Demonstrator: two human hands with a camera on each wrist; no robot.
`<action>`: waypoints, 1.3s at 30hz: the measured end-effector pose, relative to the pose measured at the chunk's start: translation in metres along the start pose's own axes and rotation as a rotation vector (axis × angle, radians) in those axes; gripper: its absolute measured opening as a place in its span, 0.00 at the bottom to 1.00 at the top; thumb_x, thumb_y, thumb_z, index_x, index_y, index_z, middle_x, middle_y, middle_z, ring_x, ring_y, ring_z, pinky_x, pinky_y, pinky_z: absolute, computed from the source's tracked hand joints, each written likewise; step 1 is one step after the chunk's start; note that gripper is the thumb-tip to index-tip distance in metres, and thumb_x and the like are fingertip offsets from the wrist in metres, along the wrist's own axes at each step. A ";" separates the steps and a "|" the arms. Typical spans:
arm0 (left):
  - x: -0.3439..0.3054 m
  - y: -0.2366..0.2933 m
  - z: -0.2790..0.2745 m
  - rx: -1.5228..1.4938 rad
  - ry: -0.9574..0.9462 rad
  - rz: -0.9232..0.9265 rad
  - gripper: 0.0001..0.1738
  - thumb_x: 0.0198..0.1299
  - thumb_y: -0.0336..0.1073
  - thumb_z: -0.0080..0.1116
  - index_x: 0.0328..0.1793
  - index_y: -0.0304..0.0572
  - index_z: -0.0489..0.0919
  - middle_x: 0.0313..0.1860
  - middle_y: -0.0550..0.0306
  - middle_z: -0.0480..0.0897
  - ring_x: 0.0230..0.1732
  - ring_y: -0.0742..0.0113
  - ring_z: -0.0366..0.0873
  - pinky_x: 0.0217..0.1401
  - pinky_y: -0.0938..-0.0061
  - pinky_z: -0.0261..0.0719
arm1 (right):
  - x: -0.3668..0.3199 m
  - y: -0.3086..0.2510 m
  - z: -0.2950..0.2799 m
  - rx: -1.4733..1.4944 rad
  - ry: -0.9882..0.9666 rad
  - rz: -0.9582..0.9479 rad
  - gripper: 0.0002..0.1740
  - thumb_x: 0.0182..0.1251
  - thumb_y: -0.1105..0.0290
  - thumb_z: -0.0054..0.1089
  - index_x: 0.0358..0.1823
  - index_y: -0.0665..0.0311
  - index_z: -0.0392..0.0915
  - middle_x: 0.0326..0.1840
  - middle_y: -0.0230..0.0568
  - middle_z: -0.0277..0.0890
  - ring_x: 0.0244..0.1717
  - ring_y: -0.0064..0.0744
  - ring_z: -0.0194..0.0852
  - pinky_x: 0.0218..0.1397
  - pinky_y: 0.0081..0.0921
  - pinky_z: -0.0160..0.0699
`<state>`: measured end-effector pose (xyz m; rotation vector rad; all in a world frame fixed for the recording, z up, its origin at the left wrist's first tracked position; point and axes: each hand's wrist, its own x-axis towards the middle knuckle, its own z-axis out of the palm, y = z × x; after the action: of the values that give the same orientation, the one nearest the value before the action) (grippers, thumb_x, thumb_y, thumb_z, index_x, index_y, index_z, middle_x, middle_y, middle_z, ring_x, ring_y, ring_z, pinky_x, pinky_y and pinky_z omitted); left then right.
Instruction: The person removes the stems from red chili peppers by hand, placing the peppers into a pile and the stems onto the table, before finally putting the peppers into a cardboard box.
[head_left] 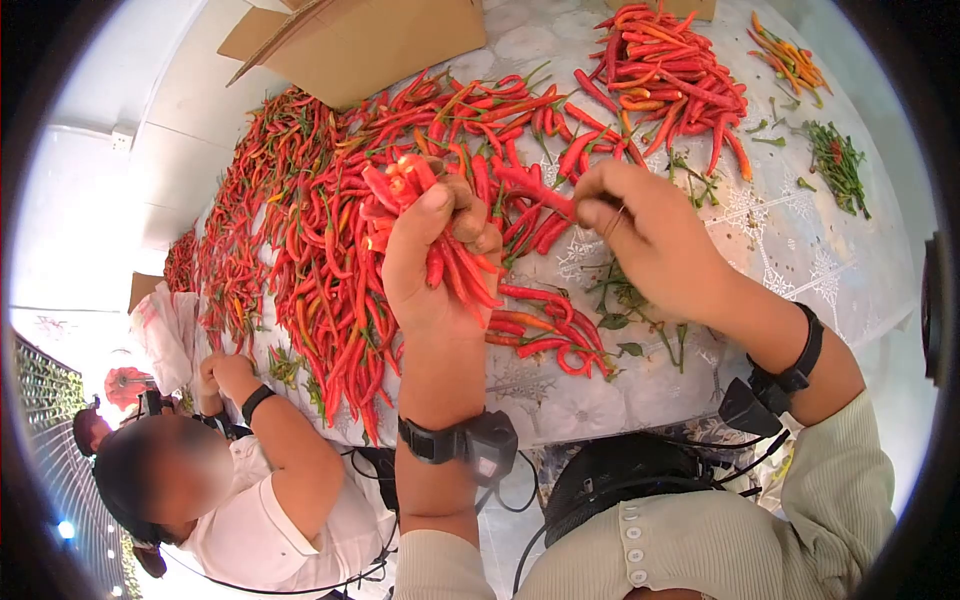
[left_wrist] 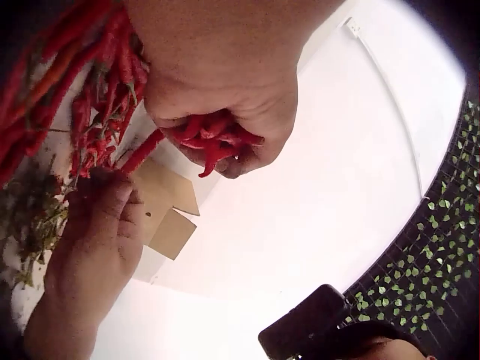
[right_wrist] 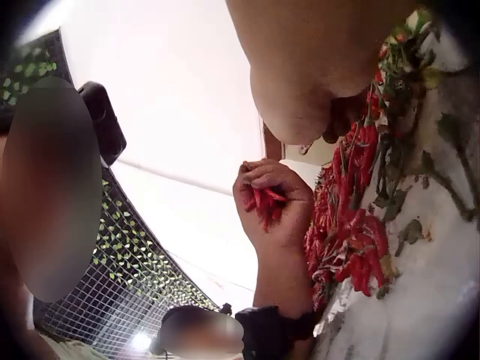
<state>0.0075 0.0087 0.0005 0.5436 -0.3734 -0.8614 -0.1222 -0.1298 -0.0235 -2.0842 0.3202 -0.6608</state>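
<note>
My left hand (head_left: 425,265) is raised over the table and grips a bunch of red chili peppers (head_left: 398,188). Pale, stemless ends poke out above the thumb, and the pointed tips (left_wrist: 212,141) hang from the other side of the fist. Between the two hands stretches a single red chili pepper (head_left: 538,192). One end of it lies at the left hand's fingers; my right hand (head_left: 655,240) pinches the other end between thumb and fingertips, which hide that end. Below and behind the left hand spreads a large heap of red chilies with green stems (head_left: 335,225).
A separate pile of red chilies (head_left: 670,75) lies at the back right, near some orange ones (head_left: 790,60). Green stems (head_left: 835,165) form a small heap on the patterned tablecloth (head_left: 780,235). A cardboard box (head_left: 380,45) stands behind. Another person (head_left: 270,510) sits at the left.
</note>
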 end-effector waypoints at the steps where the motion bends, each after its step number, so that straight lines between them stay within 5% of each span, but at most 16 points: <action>1: 0.000 0.000 0.001 0.025 0.039 0.017 0.13 0.55 0.31 0.55 0.48 0.42 0.73 0.34 0.61 0.77 0.29 0.75 0.69 0.29 0.80 0.68 | 0.002 0.000 -0.002 0.085 0.011 0.040 0.05 0.62 0.72 0.54 0.36 0.67 0.72 0.30 0.41 0.73 0.33 0.38 0.72 0.37 0.30 0.70; 6: 0.004 -0.005 0.003 0.196 0.220 -0.039 0.11 0.54 0.32 0.58 0.43 0.41 0.75 0.32 0.60 0.79 0.29 0.73 0.75 0.29 0.79 0.73 | 0.005 0.000 -0.002 0.497 -0.031 0.221 0.07 0.68 0.70 0.51 0.39 0.68 0.71 0.29 0.30 0.71 0.31 0.18 0.66 0.35 0.19 0.68; 9: 0.005 -0.011 0.006 0.320 0.324 -0.076 0.10 0.55 0.30 0.57 0.43 0.38 0.75 0.32 0.58 0.79 0.30 0.72 0.76 0.29 0.81 0.77 | 0.003 -0.010 -0.003 0.611 -0.084 0.259 0.09 0.68 0.68 0.52 0.39 0.68 0.71 0.30 0.29 0.71 0.32 0.16 0.66 0.35 0.18 0.67; 30: 0.005 -0.016 0.014 0.398 0.232 -0.117 0.14 0.50 0.21 0.61 0.43 0.40 0.74 0.33 0.60 0.78 0.34 0.71 0.78 0.37 0.77 0.78 | -0.001 -0.003 -0.002 0.560 -0.231 0.194 0.12 0.62 0.65 0.61 0.37 0.70 0.76 0.26 0.29 0.74 0.27 0.15 0.69 0.30 0.16 0.69; 36: 0.005 -0.016 0.014 0.401 0.152 -0.133 0.16 0.48 0.20 0.60 0.45 0.37 0.73 0.35 0.58 0.79 0.35 0.70 0.79 0.38 0.76 0.78 | 0.003 -0.005 0.004 0.678 0.042 0.109 0.13 0.59 0.67 0.65 0.37 0.66 0.73 0.24 0.27 0.72 0.26 0.14 0.68 0.29 0.13 0.66; 39: 0.003 -0.021 0.018 0.404 0.113 -0.144 0.20 0.49 0.21 0.60 0.50 0.36 0.71 0.39 0.57 0.78 0.39 0.69 0.78 0.43 0.75 0.77 | 0.004 -0.006 0.000 0.734 0.019 0.155 0.13 0.58 0.68 0.65 0.38 0.66 0.73 0.24 0.26 0.71 0.26 0.13 0.67 0.29 0.13 0.66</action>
<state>-0.0125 -0.0100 0.0030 0.9990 -0.4107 -0.8931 -0.1192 -0.1281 -0.0176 -1.3404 0.2029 -0.5899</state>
